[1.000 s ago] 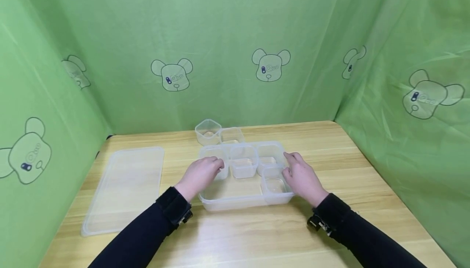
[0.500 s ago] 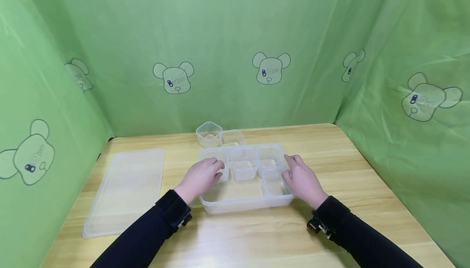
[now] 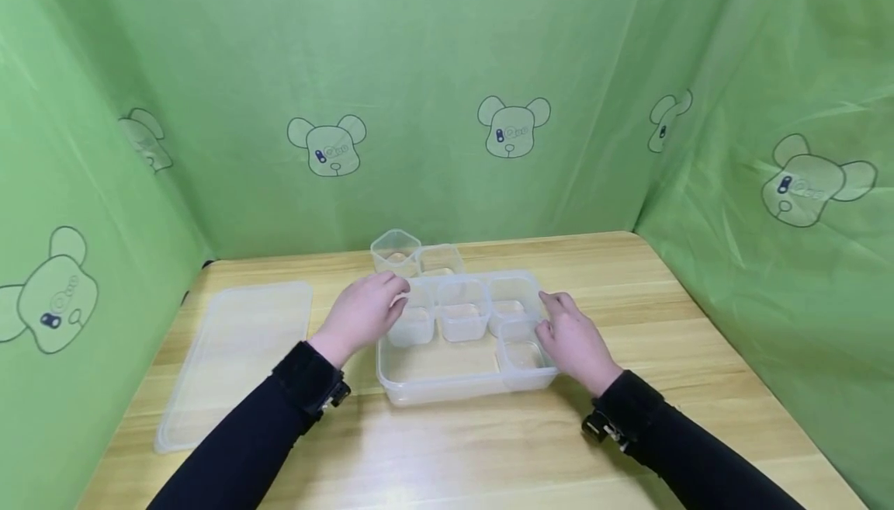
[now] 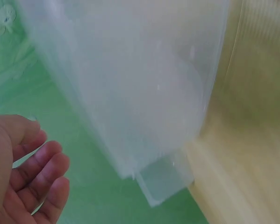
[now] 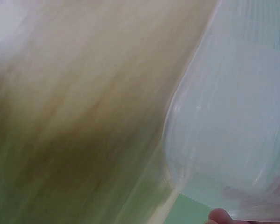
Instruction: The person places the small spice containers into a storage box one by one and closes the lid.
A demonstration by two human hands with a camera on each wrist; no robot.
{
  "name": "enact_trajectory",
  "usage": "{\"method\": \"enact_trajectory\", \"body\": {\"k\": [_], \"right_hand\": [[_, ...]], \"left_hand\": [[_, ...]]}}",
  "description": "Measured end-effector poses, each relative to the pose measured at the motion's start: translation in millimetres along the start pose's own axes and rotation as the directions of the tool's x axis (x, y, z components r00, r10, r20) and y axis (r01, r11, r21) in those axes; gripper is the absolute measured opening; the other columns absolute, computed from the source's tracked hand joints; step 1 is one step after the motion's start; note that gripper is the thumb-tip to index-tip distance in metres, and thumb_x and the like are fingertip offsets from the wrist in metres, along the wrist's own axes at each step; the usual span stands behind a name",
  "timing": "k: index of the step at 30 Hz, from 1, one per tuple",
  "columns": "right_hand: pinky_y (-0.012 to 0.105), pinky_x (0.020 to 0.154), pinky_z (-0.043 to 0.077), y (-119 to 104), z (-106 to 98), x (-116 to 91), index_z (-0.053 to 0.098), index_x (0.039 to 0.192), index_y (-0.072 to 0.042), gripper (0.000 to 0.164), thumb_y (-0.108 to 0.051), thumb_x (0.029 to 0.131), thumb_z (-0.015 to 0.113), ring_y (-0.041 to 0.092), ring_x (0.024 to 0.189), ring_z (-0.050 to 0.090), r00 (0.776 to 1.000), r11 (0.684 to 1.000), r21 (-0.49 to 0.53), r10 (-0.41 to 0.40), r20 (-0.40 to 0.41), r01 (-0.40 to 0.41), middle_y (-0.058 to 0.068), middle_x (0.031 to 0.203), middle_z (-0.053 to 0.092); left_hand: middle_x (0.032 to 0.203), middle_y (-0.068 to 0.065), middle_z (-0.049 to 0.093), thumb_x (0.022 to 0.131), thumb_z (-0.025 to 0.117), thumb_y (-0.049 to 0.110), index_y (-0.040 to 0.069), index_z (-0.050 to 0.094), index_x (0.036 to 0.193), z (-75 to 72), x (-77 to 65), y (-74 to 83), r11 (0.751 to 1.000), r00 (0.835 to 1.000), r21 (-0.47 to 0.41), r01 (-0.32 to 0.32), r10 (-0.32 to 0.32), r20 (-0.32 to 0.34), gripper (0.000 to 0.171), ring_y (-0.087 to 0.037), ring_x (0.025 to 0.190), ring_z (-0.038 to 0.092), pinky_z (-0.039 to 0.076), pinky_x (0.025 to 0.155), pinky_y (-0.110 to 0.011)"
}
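Note:
A large clear plastic storage box [image 3: 447,393] stands mid-table with several small clear containers inside. The back row includes a left container [image 3: 412,331] and a middle container [image 3: 464,330]; a front-right container [image 3: 522,355] sits near my right hand [image 3: 578,345]. That hand holds the box's right rim; in the right wrist view a fingertip [image 5: 219,215] shows at the rim, and pinkish fingers show through the plastic. Over the box's back-left corner is my left hand [image 3: 359,312]. Its fingers [image 4: 51,168] curl loosely in the left wrist view, with nothing between them.
Behind the large box stand two more small clear containers, a left one [image 3: 395,249] and a right one [image 3: 441,258]. A flat translucent lid [image 3: 237,362] lies on the left of the wooden table [image 3: 447,456]. Green curtains [image 3: 419,44] surround the back and sides.
My left hand has lifted off the back-left container inside the box and moved back and left, so that container now shows more fully. My right hand has stayed on the rim.

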State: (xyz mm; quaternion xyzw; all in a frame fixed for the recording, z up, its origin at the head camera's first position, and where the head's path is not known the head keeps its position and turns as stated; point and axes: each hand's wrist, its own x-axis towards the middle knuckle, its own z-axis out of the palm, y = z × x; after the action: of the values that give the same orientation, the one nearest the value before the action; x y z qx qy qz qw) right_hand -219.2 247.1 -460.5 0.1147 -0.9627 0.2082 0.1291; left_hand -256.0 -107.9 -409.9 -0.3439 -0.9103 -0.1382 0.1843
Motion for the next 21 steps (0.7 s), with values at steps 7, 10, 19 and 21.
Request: {"method": "enact_trajectory", "body": {"k": [7,10,19,21], "right_hand": [[0.034,0.061,0.051,-0.5,0.0,-0.5,0.045,0.142,0.011,0.052,-0.010,0.095,0.054,0.017,0.066,0.053,1.000,1.000,0.003,0.009,0.011,-0.009,0.024,0.123,0.054],[0.033,0.061,0.051,0.7,1.0,-1.8,0.045,0.141,0.011,0.052,-0.011,0.095,0.054,0.016,0.065,0.053,1.000,1.000,0.003,0.004,0.004,-0.004,0.023,0.122,0.055],[0.036,0.062,0.052,1.5,1.6,-1.0,0.046,0.141,0.011,0.051,-0.010,0.095,0.054,0.017,0.066,0.054,1.000,1.000,-0.004,-0.003,-0.015,0.003,0.023,0.122,0.055],[0.035,0.060,0.052,0.2,0.9,-0.6,0.046,0.141,0.011,0.052,-0.009,0.095,0.055,0.017,0.065,0.053,1.000,1.000,0.000,0.000,-0.011,0.000,0.024,0.122,0.055]], "left_hand": [[0.104,-0.006,0.069,0.096,0.064,0.012,0.007,0.067,0.109,-5.4,6.4,-26.0,0.996,0.997,-0.049,0.073,-0.074,-0.028,0.014,-0.023,0.094,0.066,0.055,0.083,-0.039],[0.112,-0.009,0.069,0.096,0.063,0.011,0.006,0.066,0.117,-2.6,8.6,-32.9,0.994,0.995,-0.044,0.100,-0.100,-0.011,0.021,-0.026,0.103,0.065,0.053,0.090,-0.041],[0.134,-0.014,0.061,0.097,0.061,0.004,0.006,0.058,0.137,9.8,21.4,-56.2,0.984,0.981,-0.039,0.173,-0.169,0.092,0.040,-0.033,0.127,0.054,0.040,0.110,-0.045],[0.136,-0.015,0.059,0.096,0.062,0.002,0.006,0.058,0.137,13.4,22.7,-62.4,0.983,0.979,-0.036,0.181,-0.176,0.106,0.041,-0.034,0.128,0.053,0.038,0.111,-0.046]]}}
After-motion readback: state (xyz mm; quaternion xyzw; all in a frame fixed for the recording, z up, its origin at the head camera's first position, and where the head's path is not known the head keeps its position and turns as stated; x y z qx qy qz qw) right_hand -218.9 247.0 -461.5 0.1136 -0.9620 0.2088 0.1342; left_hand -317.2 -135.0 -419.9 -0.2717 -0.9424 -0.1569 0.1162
